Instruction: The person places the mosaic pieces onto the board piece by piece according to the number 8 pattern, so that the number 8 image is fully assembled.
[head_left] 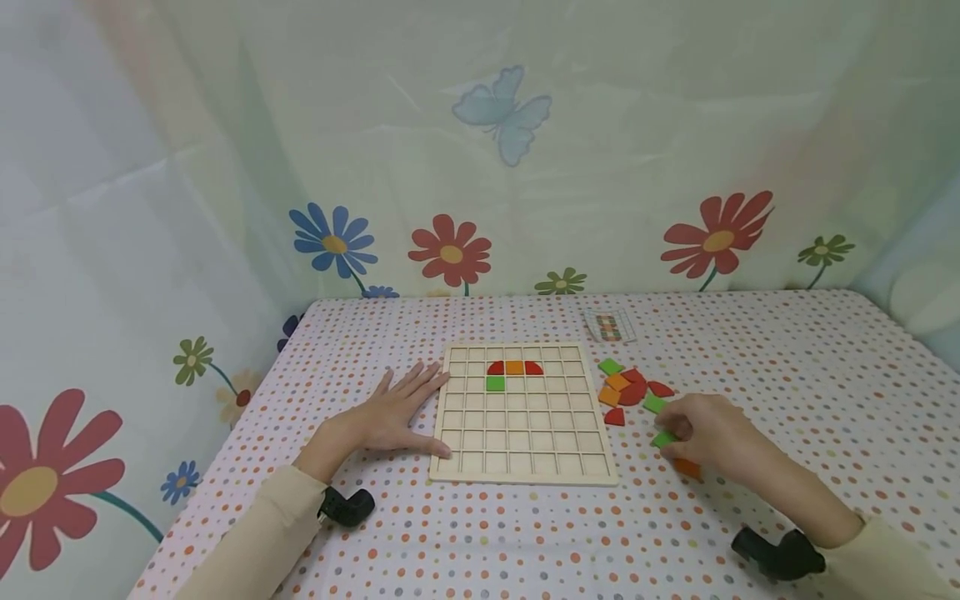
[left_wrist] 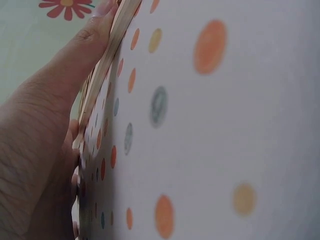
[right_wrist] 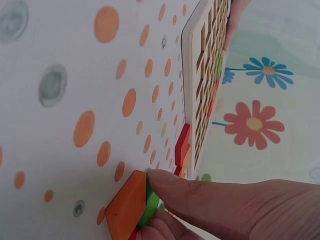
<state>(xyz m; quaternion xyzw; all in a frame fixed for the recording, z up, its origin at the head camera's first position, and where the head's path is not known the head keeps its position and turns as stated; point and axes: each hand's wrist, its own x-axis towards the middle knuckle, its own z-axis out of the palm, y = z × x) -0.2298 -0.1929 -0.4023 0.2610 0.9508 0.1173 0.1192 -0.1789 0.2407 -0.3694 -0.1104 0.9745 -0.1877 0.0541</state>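
- At the right side of the dotted bench (head_left: 540,542), the right hand (head_left: 708,429) has its grip pinching 1 green tile (right_wrist: 152,199) between thumb and fingers.
- Just beside that tile is 1 orange tile (right_wrist: 127,207); whether the 2 touch, I cannot tell.
- Along the left rim of the wooden grid board (head_left: 525,478), the left hand (head_left: 401,408) has its grip spread, thumb and fingertips resting at the edge.
- On the board sit 4 pieces: 1 row of a red piece (head_left: 496,368), an orange square (head_left: 514,367) and another red piece (head_left: 533,368), with a green square (head_left: 495,383) directly below the left red piece.
- Between the board and the right hand lie loose pieces (head_left: 632,393) in red, orange and green, some overlapping.
- Near the board's far right corner lies a small picture card (head_left: 609,327).
- The green tile looks light, stiff and hard to break; its smooth faces could slip, so 2 opposite edges seem the best hold.
- The board looks rigid and fairly light, apt to slide on the cloth; the outer rim suits holding better than the thin ribs.
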